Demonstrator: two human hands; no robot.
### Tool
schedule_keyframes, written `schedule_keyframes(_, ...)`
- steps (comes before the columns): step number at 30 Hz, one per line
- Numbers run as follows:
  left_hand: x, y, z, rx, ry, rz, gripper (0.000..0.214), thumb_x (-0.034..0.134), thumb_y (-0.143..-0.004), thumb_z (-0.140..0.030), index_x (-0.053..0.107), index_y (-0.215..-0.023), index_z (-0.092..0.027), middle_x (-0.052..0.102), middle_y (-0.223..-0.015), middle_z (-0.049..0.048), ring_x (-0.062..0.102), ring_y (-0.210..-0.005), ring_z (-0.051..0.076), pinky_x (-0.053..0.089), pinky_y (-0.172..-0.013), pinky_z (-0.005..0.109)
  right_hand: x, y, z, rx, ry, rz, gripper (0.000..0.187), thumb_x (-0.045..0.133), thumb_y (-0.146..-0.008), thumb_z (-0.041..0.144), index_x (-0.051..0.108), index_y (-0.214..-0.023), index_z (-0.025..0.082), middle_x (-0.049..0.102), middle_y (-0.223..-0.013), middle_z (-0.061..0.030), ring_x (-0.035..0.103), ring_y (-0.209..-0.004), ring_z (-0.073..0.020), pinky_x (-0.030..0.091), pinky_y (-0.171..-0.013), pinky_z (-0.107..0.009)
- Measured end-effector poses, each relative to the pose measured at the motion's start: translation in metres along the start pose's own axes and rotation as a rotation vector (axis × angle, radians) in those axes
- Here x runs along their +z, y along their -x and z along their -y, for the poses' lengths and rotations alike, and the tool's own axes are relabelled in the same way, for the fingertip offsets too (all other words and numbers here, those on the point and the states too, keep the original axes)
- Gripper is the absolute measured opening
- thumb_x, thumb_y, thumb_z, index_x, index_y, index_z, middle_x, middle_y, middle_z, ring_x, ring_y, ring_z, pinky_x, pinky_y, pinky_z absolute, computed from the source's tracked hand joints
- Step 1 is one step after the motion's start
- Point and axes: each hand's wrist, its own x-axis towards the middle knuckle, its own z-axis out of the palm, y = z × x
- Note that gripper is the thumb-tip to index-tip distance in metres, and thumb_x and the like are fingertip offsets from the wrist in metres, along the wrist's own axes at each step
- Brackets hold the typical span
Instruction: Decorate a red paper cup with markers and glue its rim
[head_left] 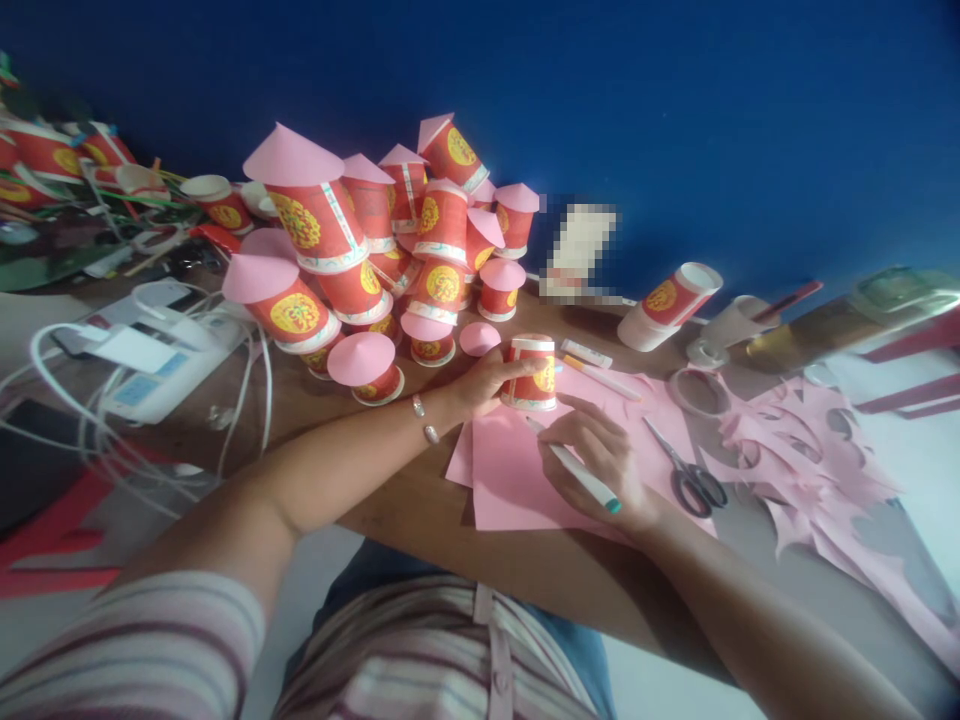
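Observation:
My left hand is closed round a red paper cup with a yellow emblem. The cup stands rim down on a sheet of pink paper. In my right hand is a white marker pen with a green end pointing toward me; its other end slants to the paper near the cup. Whether its tip touches the paper I cannot tell. A small pink paper cone lies just behind my left hand. To the right of my right hand, black-handled scissors rest partly opened on pink paper.
Several red cups with pink cone tops are stacked at the back left. White cables and a power strip lie at the left. Pink paper scraps, a tape roll and stacked cups are on the right. A blue wall rises behind.

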Motion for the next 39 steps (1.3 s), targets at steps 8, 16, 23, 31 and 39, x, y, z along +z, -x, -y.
schedule_keyframes(8,0.0019,0.0014,-0.0032,0.003,0.067,-0.063,0.056,0.091,-0.075,-0.032,0.07,-0.125,-0.02,0.075,-0.114,0.0077,0.071,-0.106,0.024,0.057,-0.093,0.04,-0.0014,-0.0013,0.0011,0.023,-0.037,0.031,0.021,0.062,-0.094,0.006,0.061,-0.107,0.022,0.068,-0.081,0.0017,0.066,-0.068,-0.0155,0.064,-0.105,-0.053)
schedule_keyframes(16,-0.0011,0.0021,0.0022,-0.025,-0.031,-0.035,0.066,0.098,-0.069,-0.041,0.068,-0.124,-0.019,0.075,-0.106,0.0072,0.071,-0.097,0.021,0.057,-0.087,0.036,0.0023,-0.0014,0.0026,-0.014,-0.064,0.02,0.026,0.063,-0.093,0.003,0.061,-0.108,0.023,0.068,-0.08,0.0028,0.065,-0.069,-0.015,0.066,-0.103,-0.052)
schedule_keyframes(23,-0.0007,0.0002,0.002,-0.001,-0.019,-0.005,0.049,0.094,-0.072,-0.041,0.068,-0.106,-0.018,0.075,-0.101,0.007,0.07,-0.092,0.018,0.056,-0.087,0.034,0.0004,-0.0009,0.0006,-0.006,0.035,-0.062,0.025,0.064,-0.093,0.004,0.061,-0.108,0.024,0.07,-0.08,0.0025,0.067,-0.067,-0.0156,0.067,-0.09,-0.044)
schedule_keyframes(31,-0.0047,-0.0011,0.0042,-0.011,-0.029,0.006,0.046,0.09,-0.074,-0.041,0.068,-0.108,-0.019,0.075,-0.101,0.007,0.071,-0.095,0.02,0.057,-0.086,0.035,-0.0021,0.0009,0.0014,0.076,0.113,-0.037,0.017,0.06,-0.098,0.007,0.06,-0.103,0.023,0.068,-0.079,0.001,0.065,-0.064,-0.0125,0.051,-0.058,-0.024)
schedule_keyframes(39,-0.0029,0.0004,0.0016,-0.022,-0.036,0.014,0.048,0.09,-0.074,-0.042,0.067,-0.109,-0.018,0.074,-0.101,0.0074,0.07,-0.09,0.019,0.057,-0.08,0.032,-0.0017,0.0016,0.0008,0.109,0.156,-0.044,0.014,0.059,-0.099,0.009,0.06,-0.101,0.023,0.068,-0.079,0.0017,0.064,-0.063,-0.0113,0.049,-0.057,-0.022)
